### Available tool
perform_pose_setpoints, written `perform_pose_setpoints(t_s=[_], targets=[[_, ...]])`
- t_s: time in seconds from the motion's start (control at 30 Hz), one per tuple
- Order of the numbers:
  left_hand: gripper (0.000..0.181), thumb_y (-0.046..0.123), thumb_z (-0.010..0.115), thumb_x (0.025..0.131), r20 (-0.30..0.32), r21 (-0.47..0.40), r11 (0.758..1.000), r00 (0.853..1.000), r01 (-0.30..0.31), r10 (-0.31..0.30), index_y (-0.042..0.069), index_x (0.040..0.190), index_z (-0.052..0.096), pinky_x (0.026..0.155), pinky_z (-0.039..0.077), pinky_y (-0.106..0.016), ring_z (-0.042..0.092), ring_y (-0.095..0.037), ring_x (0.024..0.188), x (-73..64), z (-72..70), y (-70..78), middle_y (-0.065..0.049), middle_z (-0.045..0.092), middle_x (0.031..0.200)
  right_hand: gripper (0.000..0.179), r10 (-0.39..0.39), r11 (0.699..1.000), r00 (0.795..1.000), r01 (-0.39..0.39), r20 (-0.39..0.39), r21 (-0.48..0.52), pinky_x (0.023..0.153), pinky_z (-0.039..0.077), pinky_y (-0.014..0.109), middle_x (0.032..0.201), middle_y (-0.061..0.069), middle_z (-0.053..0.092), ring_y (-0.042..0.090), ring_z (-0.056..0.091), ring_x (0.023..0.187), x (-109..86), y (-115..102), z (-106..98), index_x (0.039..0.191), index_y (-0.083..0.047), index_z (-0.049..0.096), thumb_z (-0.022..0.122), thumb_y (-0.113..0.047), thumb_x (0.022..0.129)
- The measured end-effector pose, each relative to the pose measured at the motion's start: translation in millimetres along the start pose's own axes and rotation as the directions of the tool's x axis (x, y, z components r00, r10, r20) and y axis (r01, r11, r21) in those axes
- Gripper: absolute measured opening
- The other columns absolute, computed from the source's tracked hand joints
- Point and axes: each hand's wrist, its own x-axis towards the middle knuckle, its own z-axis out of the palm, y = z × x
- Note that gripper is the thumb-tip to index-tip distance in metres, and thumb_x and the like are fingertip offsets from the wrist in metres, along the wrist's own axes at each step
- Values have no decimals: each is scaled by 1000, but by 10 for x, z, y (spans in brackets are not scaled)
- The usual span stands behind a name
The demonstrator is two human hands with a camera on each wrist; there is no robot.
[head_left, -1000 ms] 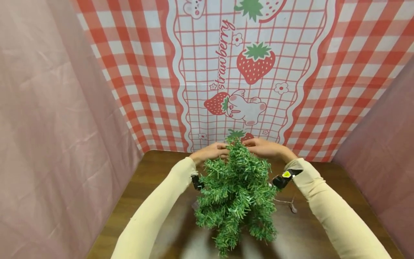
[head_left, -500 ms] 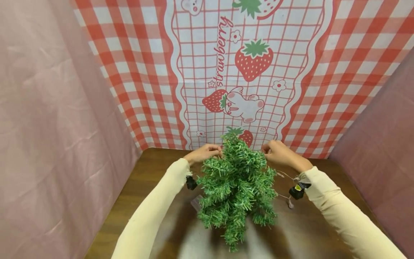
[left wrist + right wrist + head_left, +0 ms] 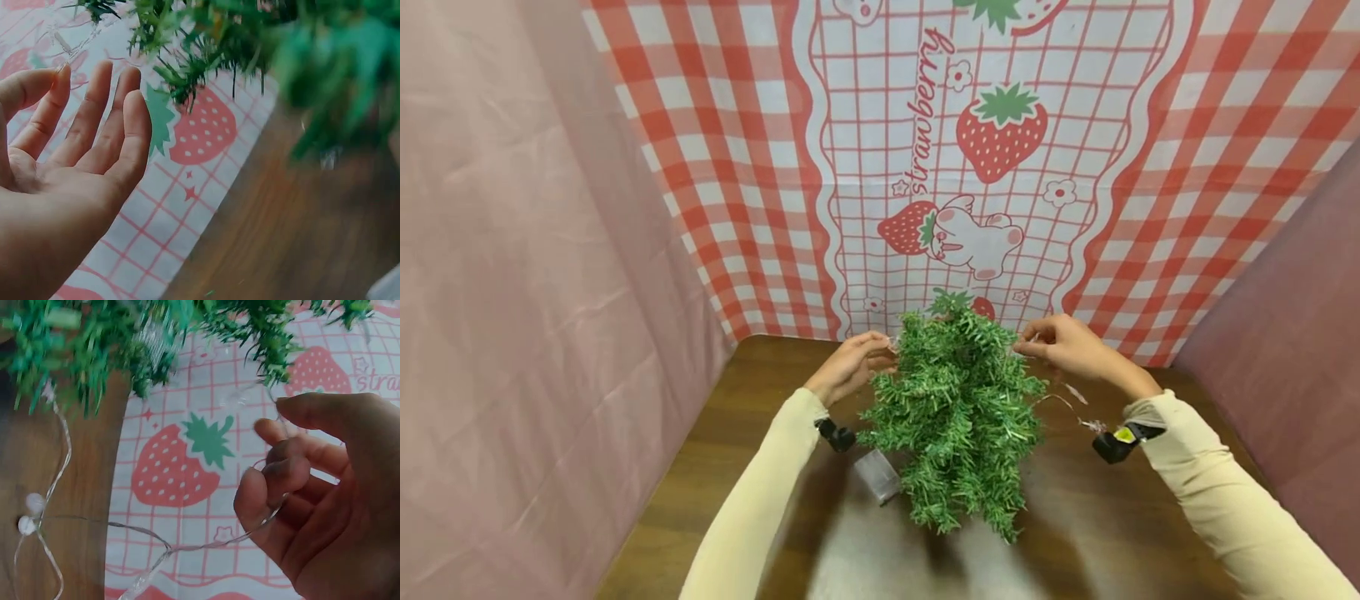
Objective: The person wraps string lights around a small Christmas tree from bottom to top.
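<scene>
A small green artificial Christmas tree (image 3: 962, 417) stands between my two hands. At its upper left side in the head view is my left hand (image 3: 852, 367). In the left wrist view its thumb and index finger pinch a thin clear light string (image 3: 87, 40), while the other fingers spread loosely. My right hand (image 3: 1067, 346) is at the upper right of the tree. In the right wrist view its fingers curl round the string's twisted wire (image 3: 212, 545), which runs down from the hand. The stretch of string behind the tree is hidden by branches.
A small clear plastic box (image 3: 877, 477) lies on the wooden table (image 3: 737, 417), left of the tree. Small bulbs (image 3: 26, 525) and loose wire hang right of the tree. A strawberry-print cloth (image 3: 880, 125) hangs behind, with pink curtains (image 3: 512, 292) at the sides.
My hands, close together behind the treetop a second ago, have moved apart to either side. The tree appears shifted and turned slightly, and more of the plastic box shows.
</scene>
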Motion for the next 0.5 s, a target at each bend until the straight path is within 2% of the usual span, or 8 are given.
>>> perform_pose_setpoints(t_s=[0.07,0.17,0.2,0.27,0.37,0.43,0.5], targets=[[14,16,45,95,39,-90,995,999,-33,36,6,101,52,97,35,-50,58,-21,94,-22,-5,-36,-9,58,102,20,-2,999,1000,2,10,-35,40,46,37,59,10,56,24,51,42,-14,-24,3,93,-16,64,54,-32,90],[14,16,41,96,66,-153,986,995,-64,74,8,99,53,97,35,-48,58,-20,96,-53,-12,-63,-6,61,100,16,-15,994,1000,18,25,-108,41,45,31,62,7,57,17,49,44,-38,-52,28,92,-15,64,53,-26,91],[14,16,41,96,63,-172,983,995,-70,82,8,99,53,98,35,-48,57,-20,96,-64,-16,-65,-5,61,99,16,-19,989,999,24,35,-149,41,43,28,61,6,56,14,46,43,-49,-63,39,87,-13,64,53,-23,91],[14,15,42,96,40,-207,975,995,-82,92,10,97,55,98,35,-46,57,-19,94,-88,-30,-65,-2,61,97,14,-33,976,997,46,63,-214,42,39,25,71,7,61,10,40,43,-84,-93,60,90,-7,65,51,-11,90],[13,13,44,95,-8,-244,965,995,-97,98,10,97,56,98,35,-44,56,-17,90,-126,-54,-58,0,60,93,19,-45,950,993,75,106,-304,44,30,22,64,8,54,7,29,44,-138,-148,84,90,0,65,47,0,85],[11,13,45,94,-23,-242,965,995,-100,97,10,98,55,98,35,-43,56,-16,89,-143,-67,-56,-1,59,93,22,-62,937,993,93,102,-338,44,30,22,63,4,53,6,30,45,-172,-187,92,91,0,65,46,3,82],[11,14,46,94,-27,-211,973,996,-94,90,8,100,53,97,37,-42,56,-16,90,-153,-73,-61,-2,59,94,18,-64,928,994,91,85,-361,43,28,21,53,-1,40,6,29,44,-196,-230,90,79,-2,62,46,-1,85]])
